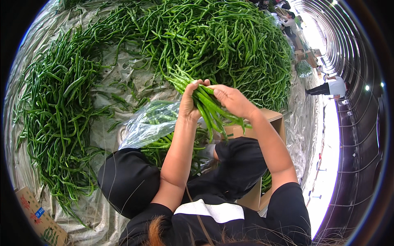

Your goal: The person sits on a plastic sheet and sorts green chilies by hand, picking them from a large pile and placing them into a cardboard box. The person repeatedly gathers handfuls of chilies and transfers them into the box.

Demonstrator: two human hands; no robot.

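Observation:
My left hand (191,103) is closed around a bunch of long green chili peppers (212,107), held up in front of my knees. At the bunch's right side, my right hand (232,100) has its thumb and fingers on one or more peppers of the same bunch. Below and left of my hands, a clear plastic bag (154,123) lies with green peppers in and beside it, between my legs. Beyond my hands rises a large heap of green peppers (227,43).
A long row of peppers (64,113) curves along the left on plastic sheeting (114,73). An open cardboard box (272,118) stands by my right knee, and a printed carton (40,215) at lower left. Other people (335,87) are farther off at the right, in a tunnel-like structure.

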